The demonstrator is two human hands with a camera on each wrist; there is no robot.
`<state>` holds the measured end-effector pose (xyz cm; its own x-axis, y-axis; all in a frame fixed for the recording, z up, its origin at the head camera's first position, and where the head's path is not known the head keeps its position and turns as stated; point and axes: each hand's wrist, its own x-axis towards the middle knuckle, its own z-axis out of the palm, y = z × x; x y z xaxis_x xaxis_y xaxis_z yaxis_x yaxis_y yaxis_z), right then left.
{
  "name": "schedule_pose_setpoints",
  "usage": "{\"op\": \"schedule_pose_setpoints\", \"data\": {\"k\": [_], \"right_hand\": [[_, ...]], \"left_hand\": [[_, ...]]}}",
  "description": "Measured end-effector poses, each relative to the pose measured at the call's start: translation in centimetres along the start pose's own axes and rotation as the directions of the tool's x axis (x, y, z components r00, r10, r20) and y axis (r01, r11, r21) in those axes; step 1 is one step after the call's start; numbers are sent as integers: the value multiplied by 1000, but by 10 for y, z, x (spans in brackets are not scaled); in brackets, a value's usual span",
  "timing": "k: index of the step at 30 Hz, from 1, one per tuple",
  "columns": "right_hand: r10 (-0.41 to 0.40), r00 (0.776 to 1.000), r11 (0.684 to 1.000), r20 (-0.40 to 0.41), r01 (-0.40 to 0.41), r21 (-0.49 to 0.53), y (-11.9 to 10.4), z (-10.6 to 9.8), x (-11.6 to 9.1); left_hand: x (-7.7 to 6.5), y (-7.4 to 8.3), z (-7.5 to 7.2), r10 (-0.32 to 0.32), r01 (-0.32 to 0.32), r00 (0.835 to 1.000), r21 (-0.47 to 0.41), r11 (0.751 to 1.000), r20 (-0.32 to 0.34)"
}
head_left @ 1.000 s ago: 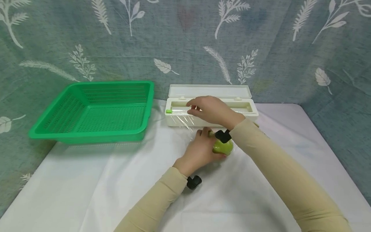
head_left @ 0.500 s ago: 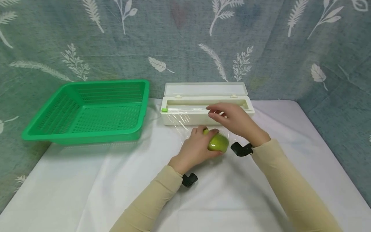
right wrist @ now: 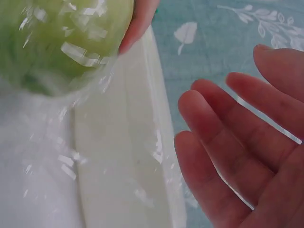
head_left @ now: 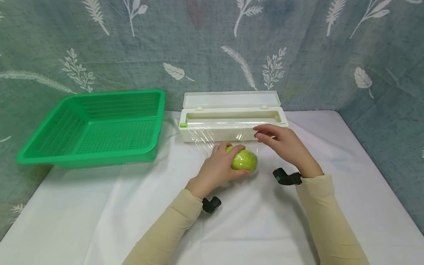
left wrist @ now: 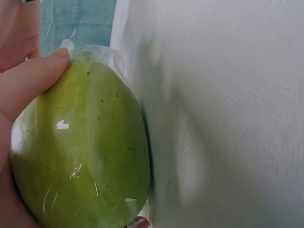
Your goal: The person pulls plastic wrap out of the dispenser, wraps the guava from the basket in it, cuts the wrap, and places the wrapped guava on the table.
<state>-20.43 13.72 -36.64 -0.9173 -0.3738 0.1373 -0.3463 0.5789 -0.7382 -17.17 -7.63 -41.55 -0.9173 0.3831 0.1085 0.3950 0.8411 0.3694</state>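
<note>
My left hand (head_left: 216, 165) grips a round green fruit (head_left: 246, 161), with fingers and thumb around its left side. Its exact kind is unclear; small dark specks mark its skin, and clear plastic wrap lies over it in the left wrist view. The plastic wrap (head_left: 202, 137) stretches from the fruit to a white wrap dispenser box (head_left: 215, 134), whose lid stands up at the back. Near the box's front right side, my right hand (head_left: 281, 144) hovers with loosely bent, spread fingers. Nothing is held between those fingers (right wrist: 199, 111) in the right wrist view.
A green plastic basket (head_left: 89, 160) stands at the back left. On the dispenser's left end sits a small green slider (head_left: 183, 125). White cloth (head_left: 251, 228) covers the table, and a patterned grey-green curtain (head_left: 139, 55) hangs behind.
My right hand has moved rightward along the dispenser's front, away from above the fruit, which now shows more. The left hand keeps its grip. The head view has shifted slightly.
</note>
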Motion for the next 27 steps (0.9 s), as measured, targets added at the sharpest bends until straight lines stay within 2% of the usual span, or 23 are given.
{"op": "schedule_pose_setpoints", "data": {"k": [4, 10, 12, 16, 19, 22, 27], "right_hand": [[49, 998, 998, 26, -48, -37, 8, -1, -1], [127, 984, 989, 124, -116, -91, 24, 3, 1], [170, 969, 981, 178, -149, -124, 32, 5, 1], [252, 924, 965, 287, -218, -145, 45, 10, 0], [296, 890, 955, 346, -277, -106, 51, 15, -1], [306, 869, 947, 390, -320, -30, 53, 21, -2], [268, 862, 934, 429, -342, 105, 55, 28, -2]], "left_hand": [[0, -1, -2, -11, 11, 1000, -15, 1000, 0], [0, -2, -4, -16, 16, 1000, -26, 1000, 1], [0, -2, -3, -19, 19, 1000, -31, 999, 4], [1, -1, -2, -21, 21, 1000, -36, 999, 3], [1, -2, -1, -26, 26, 1000, -37, 999, 4], [2, -3, -1, -35, 35, 999, -30, 999, 4], [1, -3, -3, -39, 39, 999, -26, 999, -1]]}}
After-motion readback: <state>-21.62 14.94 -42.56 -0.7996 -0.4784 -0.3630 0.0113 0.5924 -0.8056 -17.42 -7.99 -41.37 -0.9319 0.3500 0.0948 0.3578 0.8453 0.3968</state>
